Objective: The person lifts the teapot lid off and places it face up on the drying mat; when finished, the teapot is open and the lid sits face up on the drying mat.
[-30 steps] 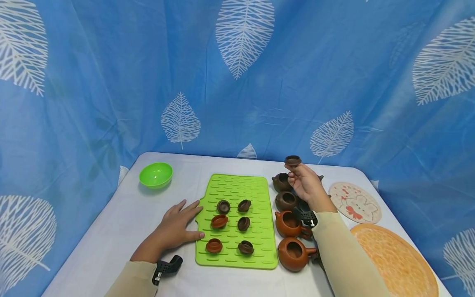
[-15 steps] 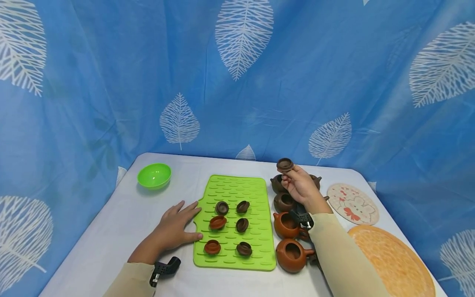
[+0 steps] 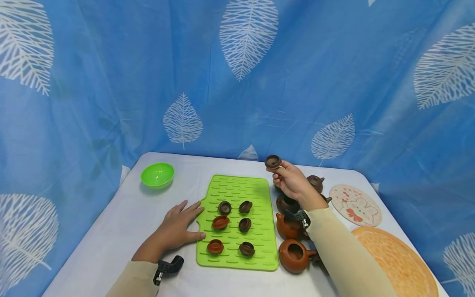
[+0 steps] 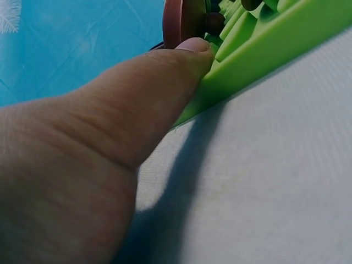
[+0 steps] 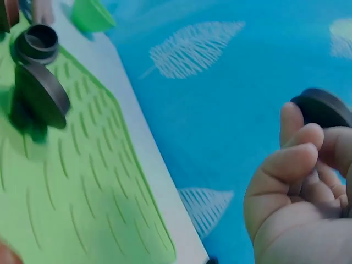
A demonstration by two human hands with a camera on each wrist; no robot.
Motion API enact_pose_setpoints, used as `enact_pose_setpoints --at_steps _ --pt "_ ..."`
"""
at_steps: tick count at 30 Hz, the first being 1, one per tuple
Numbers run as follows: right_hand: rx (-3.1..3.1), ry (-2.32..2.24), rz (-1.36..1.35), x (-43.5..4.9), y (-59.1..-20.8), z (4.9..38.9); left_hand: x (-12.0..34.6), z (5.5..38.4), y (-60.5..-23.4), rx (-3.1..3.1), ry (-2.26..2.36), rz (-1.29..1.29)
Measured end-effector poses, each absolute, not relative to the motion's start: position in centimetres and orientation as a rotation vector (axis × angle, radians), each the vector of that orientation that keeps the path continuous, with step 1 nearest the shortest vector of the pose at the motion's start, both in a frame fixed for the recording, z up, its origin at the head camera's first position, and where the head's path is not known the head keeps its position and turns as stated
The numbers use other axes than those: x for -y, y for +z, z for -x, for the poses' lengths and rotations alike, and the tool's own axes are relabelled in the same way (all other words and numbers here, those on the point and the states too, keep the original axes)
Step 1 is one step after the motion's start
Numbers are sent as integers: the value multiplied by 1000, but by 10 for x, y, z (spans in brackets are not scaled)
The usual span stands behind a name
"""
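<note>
My right hand [image 3: 293,183] pinches a dark brown teapot lid [image 3: 273,161], raised above the table's far side, its hollow underside facing me. In the right wrist view the same lid [image 5: 323,108] sits between thumb and fingers. The left hand [image 3: 178,227] lies spread, its fingertips and thumb touching the left edge of a green ridged mat [image 3: 256,192]. Several lids rest on that mat, among them a reddish lid [image 3: 220,222] and a dark lid [image 3: 246,248]. Lidless teapots, including an orange-brown teapot [image 3: 295,255], stand in a column right of it, partly hidden by my right arm.
A green bowl [image 3: 157,175] stands at the back left. Toward the right lie a round rabbit-print mat [image 3: 356,205] and a larger orange round mat [image 3: 397,260]. A blue leaf-patterned curtain [image 3: 237,103] hangs behind the white table.
My right hand has moved left with the lid, from above the far teapots toward the green mat. The lid has tilted so its underside shows more. The left hand stays put.
</note>
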State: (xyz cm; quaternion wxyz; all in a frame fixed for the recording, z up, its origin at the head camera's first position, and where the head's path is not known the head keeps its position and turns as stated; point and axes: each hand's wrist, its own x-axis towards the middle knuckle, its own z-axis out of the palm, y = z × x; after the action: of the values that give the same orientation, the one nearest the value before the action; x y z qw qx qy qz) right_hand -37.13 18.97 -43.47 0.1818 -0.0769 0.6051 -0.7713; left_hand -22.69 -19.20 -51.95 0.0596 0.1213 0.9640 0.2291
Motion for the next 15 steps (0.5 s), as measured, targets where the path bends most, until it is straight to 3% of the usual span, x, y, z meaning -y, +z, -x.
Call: enact_pose_setpoints --at_steps 15 --pt "-1935 -1786 141 -112 -437 378 190 224 -514 -2928 723 -373"
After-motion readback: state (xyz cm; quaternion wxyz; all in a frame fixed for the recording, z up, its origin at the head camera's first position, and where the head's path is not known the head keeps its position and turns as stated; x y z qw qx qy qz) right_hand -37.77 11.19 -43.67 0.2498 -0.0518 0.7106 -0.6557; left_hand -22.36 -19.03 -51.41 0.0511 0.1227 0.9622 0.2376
